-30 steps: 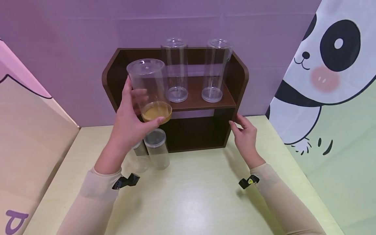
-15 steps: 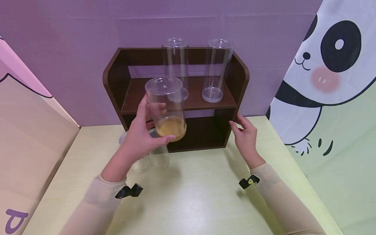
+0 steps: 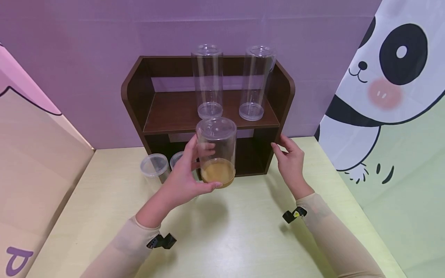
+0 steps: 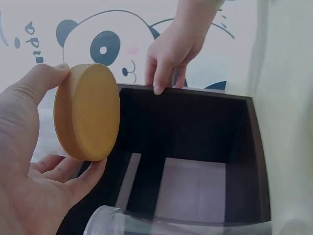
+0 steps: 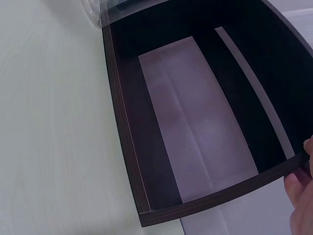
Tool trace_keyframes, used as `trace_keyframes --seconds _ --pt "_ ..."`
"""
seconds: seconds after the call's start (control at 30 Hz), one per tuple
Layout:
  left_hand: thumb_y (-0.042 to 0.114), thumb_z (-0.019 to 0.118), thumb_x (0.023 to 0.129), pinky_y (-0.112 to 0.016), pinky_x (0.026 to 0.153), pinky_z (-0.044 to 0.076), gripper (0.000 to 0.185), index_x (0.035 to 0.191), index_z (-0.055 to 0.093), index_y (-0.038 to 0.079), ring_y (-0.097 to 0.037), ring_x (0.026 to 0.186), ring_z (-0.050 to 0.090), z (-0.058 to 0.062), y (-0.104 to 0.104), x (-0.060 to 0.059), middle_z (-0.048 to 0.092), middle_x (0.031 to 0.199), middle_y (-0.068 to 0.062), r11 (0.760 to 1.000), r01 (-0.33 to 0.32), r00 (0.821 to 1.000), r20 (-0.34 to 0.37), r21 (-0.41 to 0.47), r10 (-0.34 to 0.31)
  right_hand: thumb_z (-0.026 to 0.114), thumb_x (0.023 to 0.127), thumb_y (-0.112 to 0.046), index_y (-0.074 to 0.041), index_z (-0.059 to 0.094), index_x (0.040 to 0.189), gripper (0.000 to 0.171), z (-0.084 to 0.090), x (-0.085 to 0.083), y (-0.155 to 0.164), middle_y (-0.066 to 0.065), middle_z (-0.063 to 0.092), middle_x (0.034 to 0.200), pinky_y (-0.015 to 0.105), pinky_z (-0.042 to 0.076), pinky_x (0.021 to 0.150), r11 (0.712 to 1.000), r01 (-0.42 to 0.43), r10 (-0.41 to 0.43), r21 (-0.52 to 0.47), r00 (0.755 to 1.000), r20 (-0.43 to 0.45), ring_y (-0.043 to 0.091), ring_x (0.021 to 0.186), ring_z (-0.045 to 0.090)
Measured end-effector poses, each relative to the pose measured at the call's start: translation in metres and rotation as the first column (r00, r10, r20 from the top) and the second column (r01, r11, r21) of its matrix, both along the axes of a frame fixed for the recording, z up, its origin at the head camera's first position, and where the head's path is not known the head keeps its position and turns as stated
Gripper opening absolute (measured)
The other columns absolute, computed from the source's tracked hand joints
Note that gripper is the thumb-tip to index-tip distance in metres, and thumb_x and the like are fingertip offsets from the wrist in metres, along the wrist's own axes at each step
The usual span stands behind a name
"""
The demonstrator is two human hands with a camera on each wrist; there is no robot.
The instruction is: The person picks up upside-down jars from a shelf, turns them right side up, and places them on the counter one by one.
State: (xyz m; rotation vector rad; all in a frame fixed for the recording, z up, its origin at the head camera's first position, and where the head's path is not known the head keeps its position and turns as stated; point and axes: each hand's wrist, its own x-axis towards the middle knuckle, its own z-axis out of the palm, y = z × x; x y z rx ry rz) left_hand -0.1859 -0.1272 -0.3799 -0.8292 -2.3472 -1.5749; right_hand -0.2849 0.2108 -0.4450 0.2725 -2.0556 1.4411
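Left hand: my left hand (image 3: pixel 189 175) has its fingers and thumb curled round the lower part of a clear jar (image 3: pixel 217 151), holding it upright above the table (image 3: pixel 243 231), in front of the shelf unit's lower opening.
Jar: clear plastic cylinder, clear flat top, with a mustard-yellow lid (image 4: pixel 87 118) at its bottom end; in the left wrist view my thumb and fingers pinch that lid's rim.
Right hand: my right hand (image 3: pixel 290 160) rests on the right side panel of the dark brown shelf unit (image 3: pixel 208 116), fingers fairly straight, fingertips on its front edge, holding nothing.
Upper shelf: two tall clear jars (image 3: pixel 208 79) (image 3: pixel 255 81) stand upright, near each other.
Table, left of shelf: two shorter clear jars (image 3: pixel 154 170) (image 3: pixel 176 159) stand close together, partly behind my left hand.
Backdrop: purple wall, panda print (image 3: pixel 389 77) at right.
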Motion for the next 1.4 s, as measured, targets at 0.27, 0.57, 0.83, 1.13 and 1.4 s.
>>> trace_keyframes --seconds 0.27,0.57,0.83,1.13,1.4 --pt "0.005 0.103 0.075 -0.051 0.115 0.054 0.133 0.174 0.020 0.034 -0.021 0.145 0.058 -0.018 0.007 0.003 0.060 0.155 -0.002 0.997 0.071 0.997 -0.020 0.020 -0.071 0.077 0.104 -0.005 -0.012 0.080 0.136 0.032 0.000 0.000 0.000 0.009 0.080 0.124 0.014 0.059 0.087 1.000 0.004 -0.004 -0.005 1.000 0.002 0.010 0.114 0.072" --pt "0.000 0.103 0.073 -0.043 0.119 0.052 0.133 0.175 0.022 0.026 -0.026 0.139 0.059 -0.037 0.011 0.004 0.055 0.158 -0.007 0.985 0.162 0.987 -0.009 0.054 -0.162 0.079 0.103 -0.005 -0.010 0.080 0.135 0.033 0.002 0.002 -0.002 0.012 0.080 0.124 0.011 0.058 0.086 1.000 0.013 -0.013 -0.008 1.000 0.003 0.024 0.116 0.074" --pt "-0.004 0.102 0.074 -0.038 0.121 0.048 0.130 0.175 0.023 0.020 -0.029 0.139 0.060 -0.057 0.014 0.003 0.054 0.156 -0.011 0.982 0.179 0.982 0.056 0.054 -0.182 0.078 0.104 -0.004 -0.010 0.079 0.137 0.034 0.001 0.002 -0.002 0.011 0.080 0.125 0.010 0.058 0.085 1.000 0.015 -0.015 -0.003 1.000 0.008 0.024 0.116 0.074" --pt "-0.004 0.102 0.073 -0.039 0.117 0.052 0.129 0.174 0.025 0.019 -0.034 0.142 0.060 -0.071 0.014 0.003 0.053 0.156 -0.013 0.985 0.161 0.979 0.118 0.068 -0.168 0.078 0.104 -0.008 -0.012 0.080 0.135 0.031 0.000 0.002 -0.001 0.009 0.080 0.123 0.012 0.058 0.089 1.000 -0.001 0.001 -0.017 1.000 0.007 0.020 0.116 0.074" --pt "-0.005 0.101 0.072 -0.037 0.116 0.053 0.128 0.173 0.027 0.021 -0.033 0.142 0.059 -0.076 0.014 0.002 0.053 0.157 -0.011 0.983 0.167 0.978 0.115 0.076 -0.175 0.077 0.105 -0.007 -0.011 0.079 0.137 0.032 0.002 0.003 -0.002 0.011 0.080 0.125 0.013 0.058 0.090 1.000 0.004 -0.004 -0.015 0.999 0.033 0.021 0.116 0.073"
